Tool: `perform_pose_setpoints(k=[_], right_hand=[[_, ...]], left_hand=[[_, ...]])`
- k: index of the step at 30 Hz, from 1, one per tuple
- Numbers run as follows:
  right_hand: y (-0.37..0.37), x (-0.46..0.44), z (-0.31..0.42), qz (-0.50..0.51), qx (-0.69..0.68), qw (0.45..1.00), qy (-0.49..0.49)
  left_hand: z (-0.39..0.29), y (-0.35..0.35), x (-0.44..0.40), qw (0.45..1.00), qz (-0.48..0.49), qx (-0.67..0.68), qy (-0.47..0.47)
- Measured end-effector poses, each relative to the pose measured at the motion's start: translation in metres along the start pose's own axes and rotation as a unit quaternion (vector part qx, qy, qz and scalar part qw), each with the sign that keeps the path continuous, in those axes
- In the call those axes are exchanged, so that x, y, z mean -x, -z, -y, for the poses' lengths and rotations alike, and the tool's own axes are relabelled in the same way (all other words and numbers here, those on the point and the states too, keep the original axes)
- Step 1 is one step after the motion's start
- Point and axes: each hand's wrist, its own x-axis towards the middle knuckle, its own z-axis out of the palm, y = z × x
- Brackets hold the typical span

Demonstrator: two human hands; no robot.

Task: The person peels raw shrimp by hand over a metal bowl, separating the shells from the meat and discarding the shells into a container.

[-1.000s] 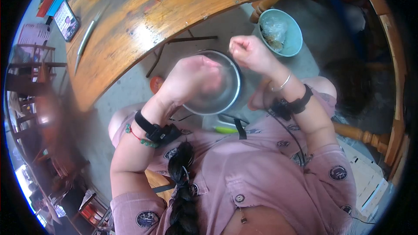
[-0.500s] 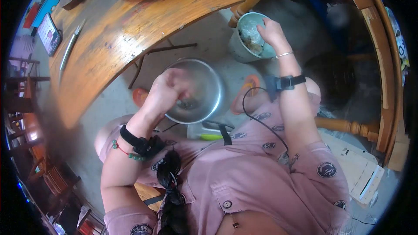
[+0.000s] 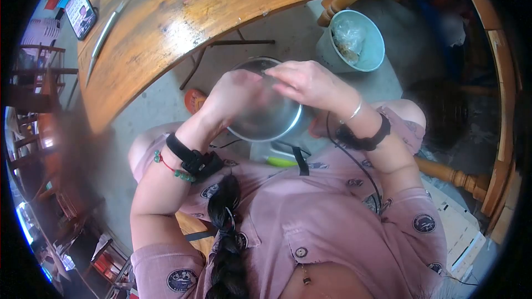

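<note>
Both hands are held close together above a round metal bowl (image 3: 272, 133), hiding much of its inside. My left hand (image 3: 237, 95) is curled closed at the bowl's left side, its fingers blurred. From the right, my right hand (image 3: 306, 82) reaches over the rim with thumb and fingers pinched together. A small dark speck shows at its fingertips, too small to name. What the left hand holds, if anything, is hidden.
A pale bucket (image 3: 374, 58) with a clear plastic bag (image 3: 349, 34) in it stands at the right. On the wooden table (image 3: 221, 8) lie a knife (image 3: 104, 39) and a propped phone (image 3: 81, 12). An orange slipper (image 3: 194, 101) is beside the bowl.
My right hand has moved left from above the bucket to the bowl, beside my left hand. The view has shifted, and the metal basin on the table has left the frame.
</note>
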Motion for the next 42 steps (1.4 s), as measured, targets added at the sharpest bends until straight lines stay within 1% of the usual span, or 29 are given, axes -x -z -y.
perform_pose_setpoints(k=[2, 5, 7, 14, 17, 19, 22, 26, 28, 32, 34, 35, 37, 38, 40, 42], right_hand=[[-0.006, 0.001, 0.001, 0.001, 0.013, 1.000, -0.011], [-0.014, 0.001, 0.003, -0.024, 0.034, 0.999, 0.012], [-0.019, 0.002, 0.004, -0.033, 0.066, 0.997, 0.025], [-0.026, 0.002, 0.009, -0.027, 0.062, 0.998, 0.007], [-0.027, 0.002, 0.009, -0.036, 0.051, 0.998, 0.011], [-0.030, 0.002, 0.005, -0.051, 0.038, 0.998, 0.025], [-0.032, 0.001, 0.002, -0.070, 0.031, 0.997, 0.030], [-0.035, -0.001, 0.000, -0.089, 0.029, 0.995, 0.037], [-0.033, -0.003, 0.003, -0.124, -0.009, 0.992, 0.005], [-0.028, -0.003, 0.001, -0.130, -0.061, 0.989, -0.034], [-0.023, -0.003, 0.001, -0.102, -0.072, 0.988, -0.086], [-0.021, -0.003, 0.002, -0.102, -0.072, 0.988, -0.086], [-0.019, -0.003, 0.007, -0.085, -0.128, 0.981, -0.121], [-0.019, -0.004, 0.008, -0.084, -0.128, 0.981, -0.120], [-0.020, -0.005, 0.009, -0.100, -0.080, 0.989, -0.078], [-0.024, -0.005, 0.007, -0.097, -0.069, 0.990, -0.081]], left_hand=[[-0.001, -0.002, 0.000, 1.000, 0.008, 0.017, 0.005], [-0.006, -0.004, 0.003, 1.000, 0.015, 0.012, 0.004], [-0.004, -0.001, 0.001, 0.999, 0.024, -0.032, 0.016], [0.003, -0.003, 0.000, 1.000, 0.003, -0.022, 0.009], [0.005, -0.005, -0.001, 0.999, -0.010, -0.031, -0.002], [0.003, -0.005, -0.001, 0.997, -0.017, -0.070, -0.022], [-0.005, -0.010, 0.004, 0.996, -0.033, -0.080, -0.020], [-0.009, -0.013, 0.008, 0.997, -0.040, -0.060, -0.012], [-0.011, -0.014, 0.009, 0.998, -0.046, -0.032, -0.012], [-0.013, -0.015, 0.010, 0.999, -0.039, -0.006, -0.011], [-0.012, -0.013, 0.009, 0.999, -0.030, 0.004, -0.021], [-0.012, -0.013, 0.008, 0.999, -0.029, 0.004, -0.021], [-0.012, -0.013, 0.007, 0.997, -0.038, 0.059, -0.024], [-0.011, -0.012, 0.006, 0.997, -0.039, 0.060, -0.024], [-0.007, -0.009, 0.003, 0.996, -0.034, 0.082, -0.018], [-0.005, -0.010, 0.003, 0.996, -0.051, 0.066, -0.020]])
